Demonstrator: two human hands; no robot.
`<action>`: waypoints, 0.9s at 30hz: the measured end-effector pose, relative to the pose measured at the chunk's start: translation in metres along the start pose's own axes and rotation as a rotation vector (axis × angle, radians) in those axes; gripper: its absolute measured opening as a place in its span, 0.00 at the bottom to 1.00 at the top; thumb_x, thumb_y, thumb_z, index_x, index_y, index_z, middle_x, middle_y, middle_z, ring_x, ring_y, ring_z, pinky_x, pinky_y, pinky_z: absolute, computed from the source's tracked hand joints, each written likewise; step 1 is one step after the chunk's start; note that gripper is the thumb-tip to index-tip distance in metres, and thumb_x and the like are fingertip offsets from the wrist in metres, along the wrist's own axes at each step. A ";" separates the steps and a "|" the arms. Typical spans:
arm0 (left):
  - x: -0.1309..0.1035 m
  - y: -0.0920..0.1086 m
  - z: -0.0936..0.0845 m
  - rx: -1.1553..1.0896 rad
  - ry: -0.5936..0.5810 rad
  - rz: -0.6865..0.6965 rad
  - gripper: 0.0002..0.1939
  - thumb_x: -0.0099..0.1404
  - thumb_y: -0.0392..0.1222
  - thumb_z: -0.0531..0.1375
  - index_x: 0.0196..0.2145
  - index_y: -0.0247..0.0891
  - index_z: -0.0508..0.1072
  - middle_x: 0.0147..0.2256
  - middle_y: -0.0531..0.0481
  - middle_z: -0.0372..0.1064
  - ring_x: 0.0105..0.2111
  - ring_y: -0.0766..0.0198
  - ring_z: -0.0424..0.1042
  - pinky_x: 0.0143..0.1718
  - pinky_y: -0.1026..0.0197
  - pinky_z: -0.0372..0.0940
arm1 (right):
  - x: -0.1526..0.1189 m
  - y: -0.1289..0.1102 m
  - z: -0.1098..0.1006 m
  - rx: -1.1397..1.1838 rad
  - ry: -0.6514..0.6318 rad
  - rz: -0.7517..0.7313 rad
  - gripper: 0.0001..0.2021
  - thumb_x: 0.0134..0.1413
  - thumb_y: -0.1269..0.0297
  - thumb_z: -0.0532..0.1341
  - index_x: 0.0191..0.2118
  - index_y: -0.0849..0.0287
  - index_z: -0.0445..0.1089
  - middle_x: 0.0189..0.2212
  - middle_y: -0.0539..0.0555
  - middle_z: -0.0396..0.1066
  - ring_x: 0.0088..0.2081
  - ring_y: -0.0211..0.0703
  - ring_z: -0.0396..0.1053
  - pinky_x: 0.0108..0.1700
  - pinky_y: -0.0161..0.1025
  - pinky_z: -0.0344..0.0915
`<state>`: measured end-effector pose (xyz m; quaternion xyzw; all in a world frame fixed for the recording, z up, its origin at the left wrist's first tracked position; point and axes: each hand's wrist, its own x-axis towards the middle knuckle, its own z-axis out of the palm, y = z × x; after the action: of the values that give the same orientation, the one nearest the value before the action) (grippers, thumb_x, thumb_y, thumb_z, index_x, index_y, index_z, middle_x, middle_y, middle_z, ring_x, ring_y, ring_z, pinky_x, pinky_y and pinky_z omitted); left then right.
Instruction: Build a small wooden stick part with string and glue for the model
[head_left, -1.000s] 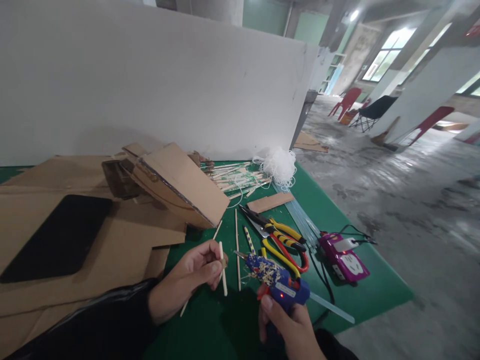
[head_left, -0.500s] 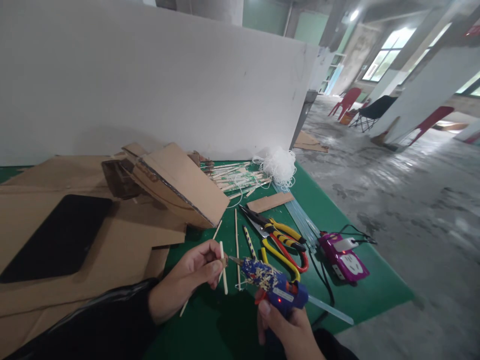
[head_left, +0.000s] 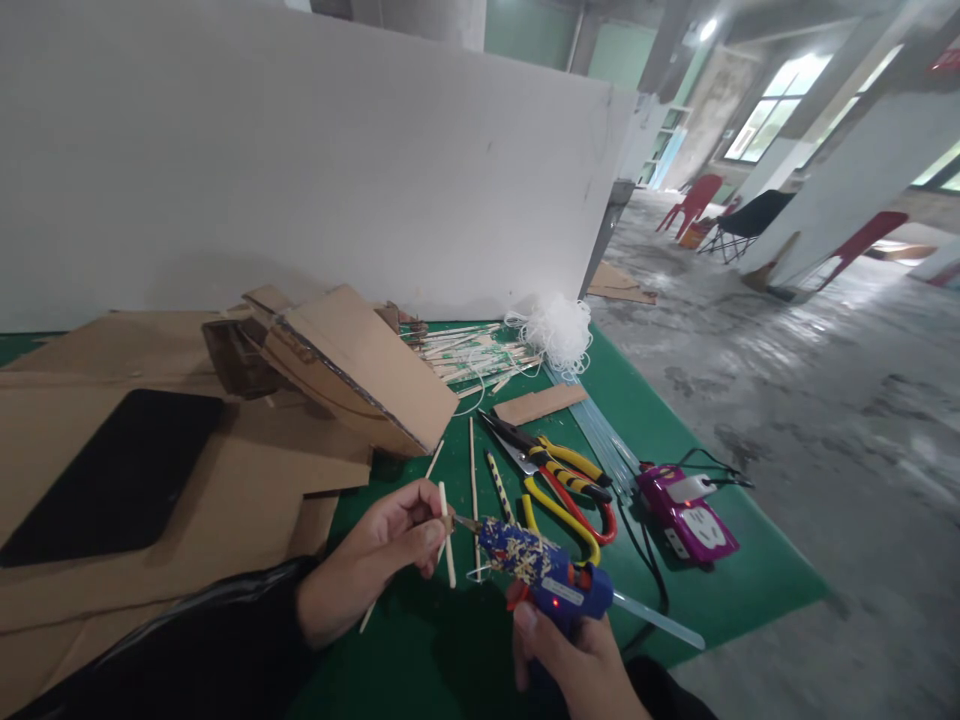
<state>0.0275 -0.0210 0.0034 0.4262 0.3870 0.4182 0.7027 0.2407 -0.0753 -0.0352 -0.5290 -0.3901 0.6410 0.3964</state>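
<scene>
Between the thumb and fingers of my left hand (head_left: 390,550) is a short pale wooden stick (head_left: 448,550), with a small brown piece at the fingertips. My right hand (head_left: 566,650) is wrapped round the handle of a blue hot glue gun (head_left: 559,575), its barrel covered in pale bits and a red light lit. The gun's nozzle points left and meets the stick near my left fingertips; whether glue is flowing is too small to tell. A clear glue stick (head_left: 660,620) juts from the gun's back. Another thin stick (head_left: 474,480) lies on the green table just beyond.
Pliers (head_left: 570,470) and scissors with red handles (head_left: 577,515) lie right of centre. A purple power strip (head_left: 690,520) sits near the right edge, by clear glue sticks (head_left: 600,430). A cardboard box (head_left: 360,370), a black tablet-like slab (head_left: 120,470) and a white string heap (head_left: 555,330) are around.
The glue gun has shifted slightly left, bringing its nozzle closer to the stick. My left hand has hardly moved.
</scene>
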 end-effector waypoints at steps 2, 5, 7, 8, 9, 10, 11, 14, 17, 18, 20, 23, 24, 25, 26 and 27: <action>0.000 -0.001 -0.001 -0.003 0.001 0.004 0.15 0.60 0.49 0.64 0.32 0.37 0.64 0.26 0.56 0.59 0.23 0.71 0.59 0.25 0.68 0.57 | 0.001 0.002 -0.002 -0.016 -0.011 0.003 0.25 0.45 0.42 0.66 0.35 0.63 0.70 0.17 0.49 0.64 0.20 0.37 0.63 0.25 0.35 0.63; 0.000 -0.001 -0.001 -0.011 -0.006 0.011 0.15 0.60 0.49 0.64 0.32 0.37 0.64 0.26 0.56 0.59 0.23 0.72 0.59 0.25 0.68 0.57 | 0.003 0.005 -0.005 -0.043 -0.049 -0.006 0.25 0.46 0.42 0.65 0.36 0.64 0.70 0.17 0.49 0.65 0.20 0.38 0.64 0.26 0.35 0.64; 0.000 0.000 -0.001 -0.017 -0.014 0.015 0.15 0.60 0.49 0.64 0.32 0.37 0.63 0.26 0.57 0.58 0.23 0.72 0.59 0.26 0.68 0.57 | 0.003 0.006 -0.004 -0.042 -0.030 -0.011 0.25 0.47 0.42 0.65 0.36 0.64 0.71 0.17 0.49 0.65 0.20 0.38 0.64 0.25 0.35 0.64; 0.000 0.001 0.000 -0.017 -0.013 0.016 0.15 0.61 0.49 0.64 0.32 0.37 0.63 0.26 0.57 0.58 0.23 0.72 0.59 0.26 0.68 0.57 | 0.003 0.005 -0.004 -0.041 -0.017 -0.013 0.25 0.47 0.43 0.65 0.36 0.63 0.71 0.17 0.49 0.64 0.19 0.37 0.64 0.25 0.34 0.64; 0.001 0.001 0.000 -0.018 -0.011 0.016 0.15 0.61 0.49 0.64 0.32 0.37 0.63 0.26 0.57 0.58 0.23 0.72 0.59 0.26 0.68 0.57 | 0.003 0.005 -0.003 -0.040 -0.008 -0.015 0.25 0.46 0.43 0.66 0.36 0.63 0.71 0.17 0.48 0.64 0.19 0.37 0.64 0.24 0.34 0.64; 0.001 0.001 0.001 -0.018 -0.010 0.016 0.15 0.61 0.49 0.64 0.32 0.37 0.63 0.26 0.56 0.58 0.23 0.72 0.59 0.26 0.68 0.57 | 0.002 0.004 -0.002 -0.037 0.001 -0.016 0.25 0.46 0.43 0.66 0.36 0.64 0.71 0.17 0.48 0.64 0.19 0.37 0.64 0.24 0.34 0.64; 0.001 0.001 0.001 -0.020 -0.009 0.017 0.15 0.60 0.49 0.64 0.32 0.37 0.63 0.27 0.56 0.58 0.23 0.72 0.59 0.26 0.67 0.57 | 0.002 0.002 0.000 -0.030 0.006 -0.018 0.25 0.45 0.43 0.66 0.36 0.64 0.71 0.17 0.48 0.64 0.18 0.36 0.63 0.23 0.34 0.64; 0.001 0.000 0.000 -0.032 -0.010 0.019 0.16 0.60 0.49 0.64 0.32 0.37 0.63 0.28 0.56 0.59 0.23 0.72 0.58 0.26 0.67 0.57 | 0.002 -0.003 0.004 0.013 0.047 -0.023 0.25 0.44 0.43 0.67 0.36 0.63 0.70 0.17 0.47 0.62 0.17 0.36 0.63 0.21 0.34 0.63; 0.001 -0.002 -0.001 -0.020 -0.016 0.016 0.15 0.61 0.49 0.64 0.33 0.37 0.63 0.28 0.55 0.59 0.23 0.72 0.58 0.26 0.67 0.57 | 0.003 -0.007 0.006 0.040 0.058 -0.022 0.25 0.43 0.43 0.67 0.36 0.63 0.70 0.16 0.45 0.60 0.16 0.35 0.62 0.19 0.32 0.61; 0.000 -0.003 -0.002 -0.016 -0.021 0.016 0.15 0.61 0.49 0.64 0.33 0.37 0.63 0.28 0.55 0.59 0.23 0.72 0.58 0.26 0.67 0.57 | 0.003 -0.008 0.006 0.045 0.052 -0.022 0.25 0.43 0.43 0.67 0.36 0.63 0.69 0.16 0.45 0.60 0.15 0.35 0.62 0.19 0.32 0.61; 0.000 -0.003 -0.002 -0.012 -0.029 0.019 0.15 0.61 0.49 0.64 0.33 0.37 0.63 0.27 0.56 0.59 0.23 0.72 0.58 0.26 0.67 0.57 | 0.003 -0.009 0.006 0.055 0.041 -0.026 0.26 0.43 0.43 0.67 0.36 0.63 0.69 0.15 0.45 0.59 0.15 0.35 0.61 0.18 0.32 0.60; 0.000 -0.002 -0.001 -0.009 -0.032 0.021 0.15 0.61 0.50 0.64 0.33 0.37 0.63 0.27 0.56 0.59 0.23 0.72 0.58 0.26 0.67 0.57 | 0.003 -0.009 0.006 0.068 0.035 -0.030 0.26 0.43 0.43 0.67 0.36 0.63 0.69 0.15 0.44 0.59 0.15 0.35 0.61 0.18 0.31 0.59; -0.001 -0.001 -0.001 -0.006 -0.033 0.020 0.15 0.61 0.50 0.64 0.33 0.37 0.63 0.28 0.55 0.59 0.23 0.72 0.59 0.26 0.67 0.57 | 0.003 -0.009 0.006 0.074 0.034 -0.031 0.26 0.43 0.43 0.67 0.36 0.63 0.69 0.15 0.44 0.59 0.15 0.35 0.61 0.18 0.31 0.59; -0.001 -0.001 -0.001 -0.003 -0.033 0.019 0.15 0.61 0.49 0.64 0.33 0.37 0.63 0.28 0.55 0.59 0.23 0.72 0.59 0.26 0.67 0.57 | 0.003 -0.009 0.007 0.077 0.031 -0.030 0.26 0.43 0.43 0.67 0.36 0.63 0.69 0.16 0.44 0.59 0.16 0.34 0.61 0.18 0.32 0.60; 0.000 -0.001 -0.001 -0.001 -0.034 0.017 0.15 0.61 0.49 0.63 0.33 0.37 0.63 0.28 0.55 0.59 0.23 0.72 0.59 0.26 0.67 0.58 | 0.002 -0.009 0.007 0.076 0.029 -0.026 0.26 0.43 0.43 0.67 0.36 0.63 0.69 0.16 0.44 0.59 0.16 0.34 0.61 0.18 0.32 0.60; 0.000 -0.001 -0.001 0.000 -0.030 0.017 0.15 0.61 0.49 0.63 0.33 0.37 0.63 0.28 0.56 0.59 0.23 0.72 0.59 0.26 0.67 0.58 | 0.002 -0.009 0.007 0.070 0.026 -0.021 0.26 0.43 0.43 0.68 0.36 0.63 0.70 0.16 0.45 0.59 0.16 0.34 0.61 0.19 0.32 0.61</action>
<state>0.0264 -0.0210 0.0023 0.4358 0.3727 0.4175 0.7049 0.2348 -0.0707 -0.0272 -0.5190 -0.3675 0.6432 0.4265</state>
